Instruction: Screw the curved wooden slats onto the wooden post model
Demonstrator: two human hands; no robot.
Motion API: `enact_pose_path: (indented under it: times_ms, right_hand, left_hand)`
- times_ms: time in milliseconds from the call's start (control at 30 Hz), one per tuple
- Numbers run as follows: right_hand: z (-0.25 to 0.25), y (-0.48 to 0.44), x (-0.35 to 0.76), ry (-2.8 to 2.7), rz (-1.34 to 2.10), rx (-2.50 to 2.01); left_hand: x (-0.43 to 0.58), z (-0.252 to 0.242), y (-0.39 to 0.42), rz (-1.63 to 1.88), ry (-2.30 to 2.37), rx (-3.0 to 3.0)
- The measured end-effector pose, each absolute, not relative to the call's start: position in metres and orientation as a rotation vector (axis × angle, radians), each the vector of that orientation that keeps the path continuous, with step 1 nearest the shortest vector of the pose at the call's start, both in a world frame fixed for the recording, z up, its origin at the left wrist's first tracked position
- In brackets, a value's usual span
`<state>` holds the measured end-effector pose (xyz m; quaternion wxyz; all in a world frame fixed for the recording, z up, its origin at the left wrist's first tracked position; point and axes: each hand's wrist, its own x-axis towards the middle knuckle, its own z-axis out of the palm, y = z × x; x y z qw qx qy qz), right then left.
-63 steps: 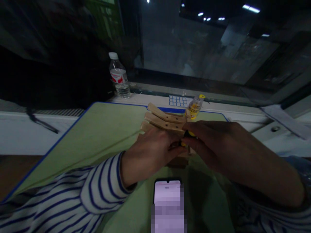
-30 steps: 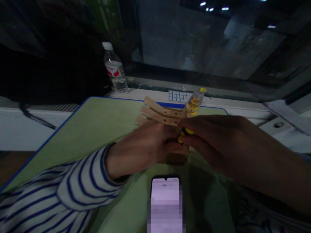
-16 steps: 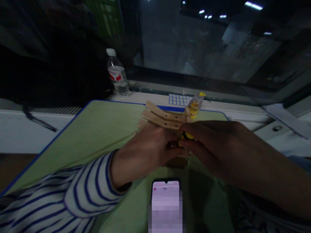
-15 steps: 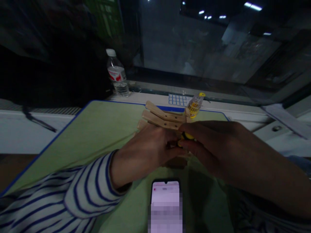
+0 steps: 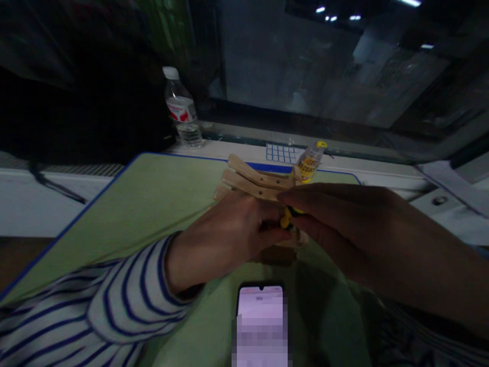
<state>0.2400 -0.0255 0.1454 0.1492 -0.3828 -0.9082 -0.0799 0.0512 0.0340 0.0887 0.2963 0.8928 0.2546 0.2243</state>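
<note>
A small frame of pale wooden slats [image 5: 250, 186], with dark holes along them, stands tilted over the table. My left hand [image 5: 233, 232] is closed around its near side, with the thumb and bent index finger beside a small yellow-and-black tool [image 5: 286, 218]. From the right, my right hand [image 5: 336, 219] pinches that tool between thumb and fingers. Most of the tool is hidden by the fingers, so its exact kind does not show. The lower part of the frame is behind my left hand.
A lit phone [image 5: 261, 311] lies on the green table [image 5: 126, 204] in front of me. Beyond the table's blue edge, a water bottle [image 5: 182, 114] and a yellow-capped bottle [image 5: 310, 160] stand near a gridded sheet [image 5: 282, 153] by the window.
The view has shifted slightly. My right hand has opened a little around the yellow-and-black tool, and more of its yellow part shows. My left hand keeps its hold on the wooden frame.
</note>
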Motion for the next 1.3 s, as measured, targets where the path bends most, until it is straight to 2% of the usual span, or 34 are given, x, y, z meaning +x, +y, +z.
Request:
enact_pose_path:
  times_ms: [433,1300]
  right_hand:
    - [0.146,-0.03,0.238,-2.606,-0.299,-1.191]
    - [0.144,-0.021,0.239,-2.581,-0.159,-1.158]
  left_hand:
    - [0.051,0.095,0.032,0.594,0.622,2.332]
    - [0.048,0.085,0.033,0.646,0.743,2.385]
